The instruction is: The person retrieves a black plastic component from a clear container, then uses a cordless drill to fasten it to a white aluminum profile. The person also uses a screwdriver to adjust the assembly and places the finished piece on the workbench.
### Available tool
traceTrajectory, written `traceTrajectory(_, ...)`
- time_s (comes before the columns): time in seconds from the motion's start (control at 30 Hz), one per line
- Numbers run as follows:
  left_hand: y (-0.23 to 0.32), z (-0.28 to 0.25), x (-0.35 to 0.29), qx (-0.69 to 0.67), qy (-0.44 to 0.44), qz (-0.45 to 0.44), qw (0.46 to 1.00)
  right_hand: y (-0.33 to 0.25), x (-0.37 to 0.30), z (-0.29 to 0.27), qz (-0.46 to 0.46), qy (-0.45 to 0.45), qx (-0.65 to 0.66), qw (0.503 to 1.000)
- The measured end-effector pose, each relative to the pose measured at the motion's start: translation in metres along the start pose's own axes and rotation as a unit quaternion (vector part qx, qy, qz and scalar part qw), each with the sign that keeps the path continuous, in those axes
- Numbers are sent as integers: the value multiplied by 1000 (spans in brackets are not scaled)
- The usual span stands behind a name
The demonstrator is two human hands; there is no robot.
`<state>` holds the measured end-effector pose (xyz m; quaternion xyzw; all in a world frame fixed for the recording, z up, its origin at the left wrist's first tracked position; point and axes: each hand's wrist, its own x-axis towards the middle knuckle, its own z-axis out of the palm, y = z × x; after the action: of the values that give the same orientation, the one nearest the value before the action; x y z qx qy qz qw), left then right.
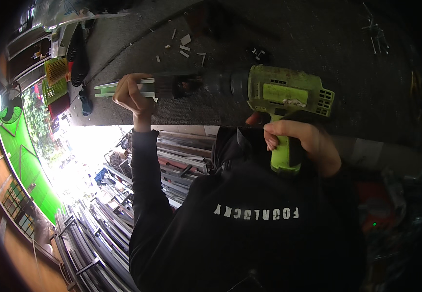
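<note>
My right hand is wrapped around the handle of a lime-green cordless drill. The drill lies sideways, its dark front end pointing left. A dark attachment at its nose meets a short length of pale, channel-shaped profile. Closed fingers of my left hand grip that profile, and its slotted end sticks out to the left of them. Shadow hides how the attachment and the profile touch.
Both hands work over a dark worktop with small white offcuts scattered on it. Loose screws or nails lie at the far right. Perforated yellow-green baskets stand at the left. Long metal bars are stacked below.
</note>
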<state>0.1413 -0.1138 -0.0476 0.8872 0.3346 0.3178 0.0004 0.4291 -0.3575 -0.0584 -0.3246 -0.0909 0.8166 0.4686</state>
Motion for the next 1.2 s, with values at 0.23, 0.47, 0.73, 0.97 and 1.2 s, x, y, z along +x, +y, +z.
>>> traceTrajectory(0.23,1,-5,-3,42,-11,8,999,19,6,-4,-2,-35,85,996)
traceTrajectory(0.47,2,-3,-5,12,4,-36,999,13,5,2,-3,-7,55,998)
traceTrajectory(0.73,-9,5,-27,39,25,43,998,9,-77,-42,-89,74,-136,984)
traceTrajectory(0.97,12,-5,-18,46,-3,15,999,13,-129,-81,-271,149,-124,943)
traceTrajectory(1.2,122,24,43,-239,38,-58,969,39,-144,-71,-327,257,13,909)
